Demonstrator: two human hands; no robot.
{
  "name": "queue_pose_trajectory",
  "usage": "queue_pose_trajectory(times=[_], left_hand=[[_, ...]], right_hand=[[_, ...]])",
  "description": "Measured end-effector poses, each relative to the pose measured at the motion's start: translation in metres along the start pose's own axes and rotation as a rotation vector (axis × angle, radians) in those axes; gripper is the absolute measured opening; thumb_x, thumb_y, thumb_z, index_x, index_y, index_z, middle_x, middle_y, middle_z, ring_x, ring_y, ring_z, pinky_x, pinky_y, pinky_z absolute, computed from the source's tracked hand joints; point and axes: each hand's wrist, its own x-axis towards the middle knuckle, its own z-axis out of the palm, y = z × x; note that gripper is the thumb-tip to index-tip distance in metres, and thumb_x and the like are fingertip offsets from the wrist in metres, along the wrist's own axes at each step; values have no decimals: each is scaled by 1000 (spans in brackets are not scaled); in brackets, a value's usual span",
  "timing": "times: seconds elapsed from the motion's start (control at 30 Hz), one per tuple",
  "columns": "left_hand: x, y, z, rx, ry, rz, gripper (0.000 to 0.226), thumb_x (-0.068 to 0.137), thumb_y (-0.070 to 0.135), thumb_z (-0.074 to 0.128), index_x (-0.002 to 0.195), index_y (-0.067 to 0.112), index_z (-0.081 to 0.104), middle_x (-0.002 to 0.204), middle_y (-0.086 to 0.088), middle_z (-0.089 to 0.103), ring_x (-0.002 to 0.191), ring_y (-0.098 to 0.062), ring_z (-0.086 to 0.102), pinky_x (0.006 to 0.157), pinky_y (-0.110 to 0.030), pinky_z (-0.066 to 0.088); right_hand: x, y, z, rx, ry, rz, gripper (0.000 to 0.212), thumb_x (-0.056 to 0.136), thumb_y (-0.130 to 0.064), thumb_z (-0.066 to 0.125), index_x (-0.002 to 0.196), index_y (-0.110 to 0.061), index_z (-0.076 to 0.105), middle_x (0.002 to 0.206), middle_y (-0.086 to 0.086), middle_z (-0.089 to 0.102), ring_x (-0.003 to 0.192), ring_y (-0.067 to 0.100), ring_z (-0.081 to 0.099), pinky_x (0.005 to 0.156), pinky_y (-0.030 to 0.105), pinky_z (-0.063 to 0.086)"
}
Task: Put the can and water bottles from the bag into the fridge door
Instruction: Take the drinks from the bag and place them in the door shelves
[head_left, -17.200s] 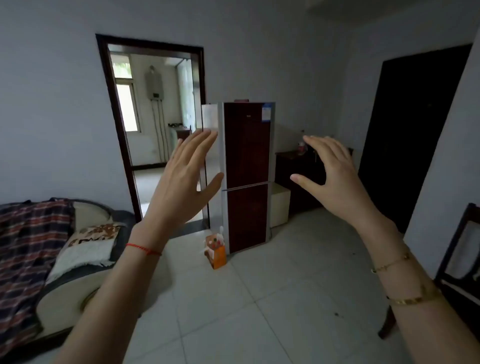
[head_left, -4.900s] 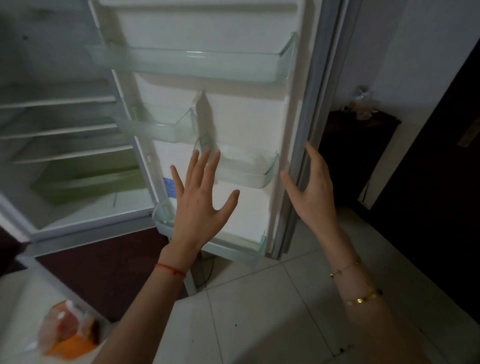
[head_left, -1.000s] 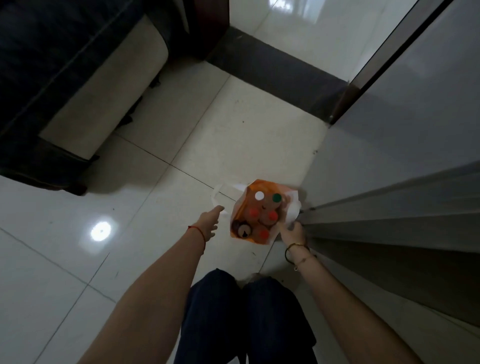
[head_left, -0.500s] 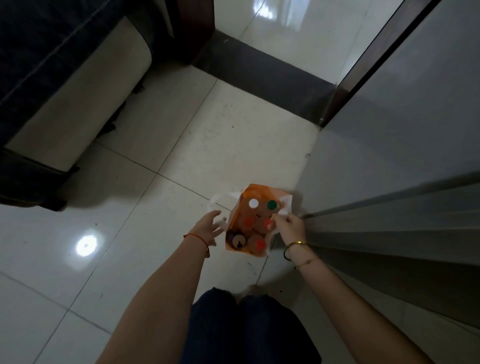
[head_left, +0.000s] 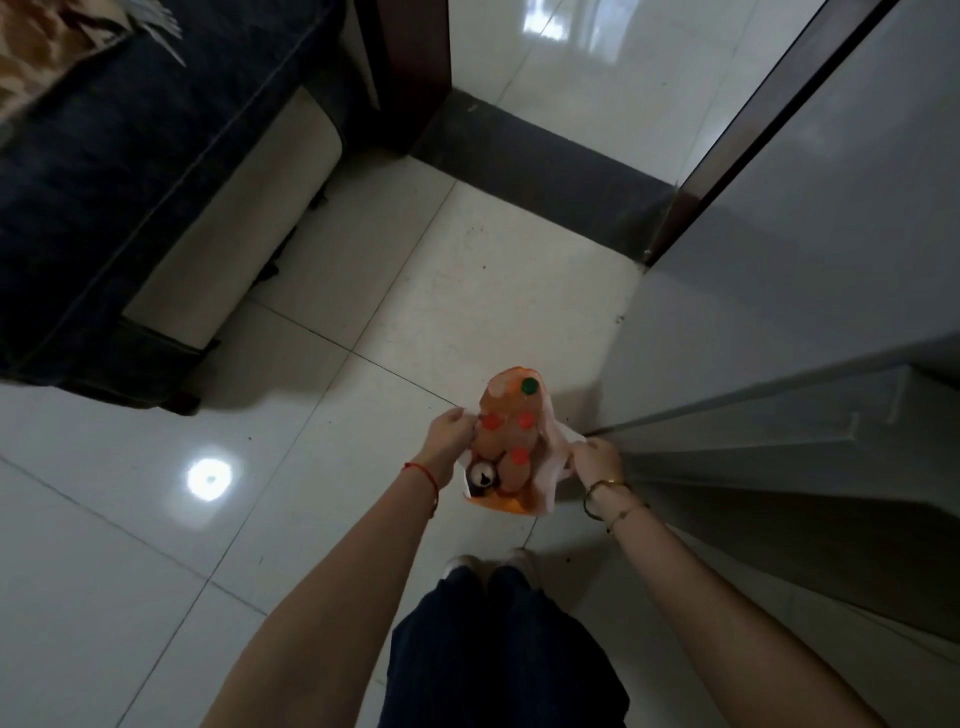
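The left hand (head_left: 448, 434) is closed on the left rim of the orange translucent plastic bag (head_left: 511, 503); the right hand (head_left: 594, 460) is closed on its white right edge, holding it apart. The bag stands on the pale tiled floor (head_left: 322, 493). Inside: one silver-topped can (head_left: 481, 474), three red-capped bottles (head_left: 518, 457), one green-capped bottle (head_left: 530, 385). The grey fridge side (head_left: 779, 322) stands just right; a dark sofa (head_left: 104, 182) is well left.
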Motion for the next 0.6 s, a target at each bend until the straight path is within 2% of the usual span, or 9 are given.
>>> queue_pose_trajectory(times=[0.07,0.2,0.33,0.43,0.5,0.6], left_hand=[[-23,9,-5,-6,46,43,11,92,8,49,92,6,60,67,-3,47,62,-15,41,60,-27,38],[-85,31,-32,8,97,68,23,94,13,49,101,-2,66,67,-1,44,65,-15,43,70,-32,43],[-175,61,-46,19,88,155,20,96,13,50,96,2,66,65,1,42,63,-13,41,57,-19,43],[-245,86,-51,63,66,238,28,96,13,50,95,-10,65,62,2,41,58,-12,39,47,-11,38],[-285,102,-55,125,57,284,32,96,15,50,95,-14,63,63,-1,44,58,-11,40,49,-13,37],[-337,123,-62,185,44,353,35,95,20,51,94,-13,64,66,-5,46,59,-13,40,55,-25,36]], right_hand=[[-17,-12,-8,-30,-20,-20,23,82,-10,48,59,-12,46,77,16,54,73,26,51,53,27,31],[-76,-30,-25,-66,-91,-52,22,82,-10,48,60,-9,49,71,13,57,65,26,51,52,26,34],[-152,-35,-54,-90,-166,-89,29,85,-9,47,56,-11,47,59,6,53,55,19,46,53,26,33],[-203,-37,-82,-95,-229,-108,24,87,-12,48,63,-11,52,61,4,56,59,20,50,59,27,37],[-234,-41,-102,-95,-234,-132,20,86,-12,49,67,-12,54,61,3,56,60,19,50,61,27,38],[-276,-50,-131,-97,-252,-164,19,85,-9,50,66,-10,55,61,2,56,59,17,47,60,26,38]])
